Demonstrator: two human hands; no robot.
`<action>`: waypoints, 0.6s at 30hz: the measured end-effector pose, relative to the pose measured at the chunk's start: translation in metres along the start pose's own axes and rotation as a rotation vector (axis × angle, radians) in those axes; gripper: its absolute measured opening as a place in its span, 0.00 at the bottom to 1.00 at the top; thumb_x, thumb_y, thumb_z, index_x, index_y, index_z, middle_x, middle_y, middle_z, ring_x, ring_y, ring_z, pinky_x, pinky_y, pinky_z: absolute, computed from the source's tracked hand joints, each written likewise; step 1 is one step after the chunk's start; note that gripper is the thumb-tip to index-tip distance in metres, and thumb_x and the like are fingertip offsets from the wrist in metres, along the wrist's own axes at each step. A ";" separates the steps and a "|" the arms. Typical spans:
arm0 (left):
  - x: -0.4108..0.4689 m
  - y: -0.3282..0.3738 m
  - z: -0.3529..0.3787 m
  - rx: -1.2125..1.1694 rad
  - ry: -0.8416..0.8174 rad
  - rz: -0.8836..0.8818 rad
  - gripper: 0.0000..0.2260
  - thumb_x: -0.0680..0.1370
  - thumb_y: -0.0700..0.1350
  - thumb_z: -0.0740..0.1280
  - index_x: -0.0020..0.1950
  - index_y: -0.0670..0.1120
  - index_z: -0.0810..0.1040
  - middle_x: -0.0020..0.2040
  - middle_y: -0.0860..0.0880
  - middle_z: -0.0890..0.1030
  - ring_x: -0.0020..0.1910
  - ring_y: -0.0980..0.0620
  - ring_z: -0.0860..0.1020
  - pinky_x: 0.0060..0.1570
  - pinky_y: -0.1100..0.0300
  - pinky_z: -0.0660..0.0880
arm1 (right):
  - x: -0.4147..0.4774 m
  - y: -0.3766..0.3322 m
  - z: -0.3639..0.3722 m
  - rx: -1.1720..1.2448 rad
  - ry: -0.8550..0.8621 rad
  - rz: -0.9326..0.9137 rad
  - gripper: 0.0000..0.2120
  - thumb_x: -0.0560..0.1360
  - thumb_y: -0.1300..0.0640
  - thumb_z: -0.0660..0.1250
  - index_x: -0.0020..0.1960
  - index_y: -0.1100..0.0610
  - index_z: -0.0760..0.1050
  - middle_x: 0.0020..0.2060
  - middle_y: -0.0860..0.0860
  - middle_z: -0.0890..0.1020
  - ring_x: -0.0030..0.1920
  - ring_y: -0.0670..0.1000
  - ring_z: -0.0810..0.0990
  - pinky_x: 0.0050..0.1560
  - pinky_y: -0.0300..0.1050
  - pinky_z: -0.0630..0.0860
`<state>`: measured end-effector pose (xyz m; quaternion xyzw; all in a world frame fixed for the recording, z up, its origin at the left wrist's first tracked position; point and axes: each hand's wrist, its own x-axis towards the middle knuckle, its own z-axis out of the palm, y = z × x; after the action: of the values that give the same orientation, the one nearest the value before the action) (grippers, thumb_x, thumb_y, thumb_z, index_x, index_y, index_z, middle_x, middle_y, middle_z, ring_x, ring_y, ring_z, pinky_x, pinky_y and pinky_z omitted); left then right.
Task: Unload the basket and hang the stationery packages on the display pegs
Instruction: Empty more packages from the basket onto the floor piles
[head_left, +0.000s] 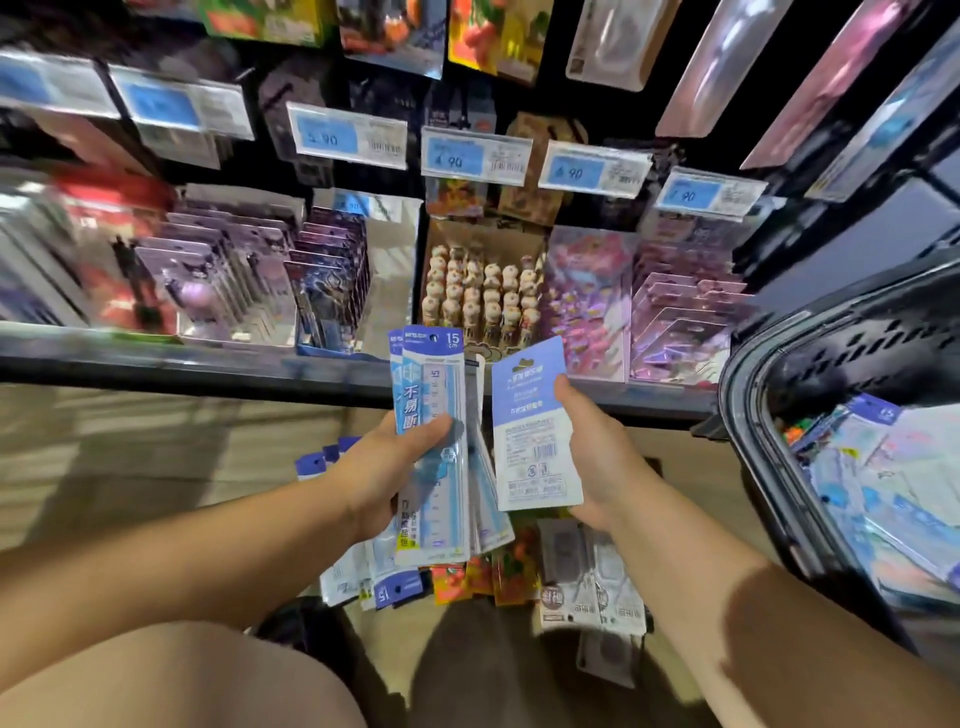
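1. Blue-and-white plastic ruler packages (431, 415) marked "15 cm" form a fanned stack. The left hand (384, 470) grips it, thumb across the front and fingers curled behind.
2. Beside that stack, the right hand (605, 457) holds a flat blue-and-white card package (530, 441) by its right edge, thumb on the printed back near the barcode. The card stands upright just beside the rulers; I cannot tell whether the two touch.
3. Both hands are held above the pale wood-look floor (130, 457), in front of the dark shelf edge (208, 371).
4. At the right stands a dark perforated plastic basket (748, 395), with more blue-and-white packs (893, 483) lying inside it.
5. On the floor beneath the hands lie further ruler packs (345, 571), orange-red packs (488, 571) and grey-white blister packs (592, 582).
6. The shelf carries a brown cardboard box of figure-topped pens (483, 291) among trays of carded goods, and blue price labels (332, 137) sit on the rail above.
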<state>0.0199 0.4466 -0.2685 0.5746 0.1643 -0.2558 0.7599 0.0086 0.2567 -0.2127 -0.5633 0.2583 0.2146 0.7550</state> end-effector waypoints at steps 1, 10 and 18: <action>-0.001 0.001 0.001 -0.006 -0.003 0.004 0.15 0.79 0.48 0.68 0.65 0.52 0.73 0.56 0.46 0.83 0.53 0.43 0.82 0.52 0.43 0.79 | -0.001 0.000 -0.003 -0.004 0.004 -0.009 0.24 0.80 0.39 0.55 0.64 0.55 0.75 0.55 0.57 0.82 0.57 0.58 0.80 0.53 0.54 0.75; -0.012 0.002 0.008 -0.028 -0.136 0.031 0.26 0.70 0.50 0.71 0.66 0.48 0.73 0.61 0.41 0.81 0.61 0.39 0.78 0.55 0.45 0.78 | 0.005 0.034 0.013 -0.274 -0.118 -0.049 0.26 0.81 0.42 0.58 0.77 0.45 0.59 0.70 0.51 0.74 0.67 0.53 0.74 0.70 0.56 0.68; -0.013 0.003 0.002 -0.098 -0.187 0.004 0.18 0.78 0.49 0.65 0.67 0.49 0.70 0.54 0.44 0.85 0.46 0.46 0.85 0.39 0.51 0.82 | 0.014 0.042 0.002 -0.256 -0.005 -0.111 0.39 0.67 0.55 0.79 0.70 0.43 0.61 0.58 0.53 0.81 0.54 0.55 0.83 0.58 0.58 0.79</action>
<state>0.0107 0.4483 -0.2584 0.5107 0.1039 -0.2986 0.7995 -0.0059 0.2705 -0.2524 -0.6677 0.1953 0.2053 0.6884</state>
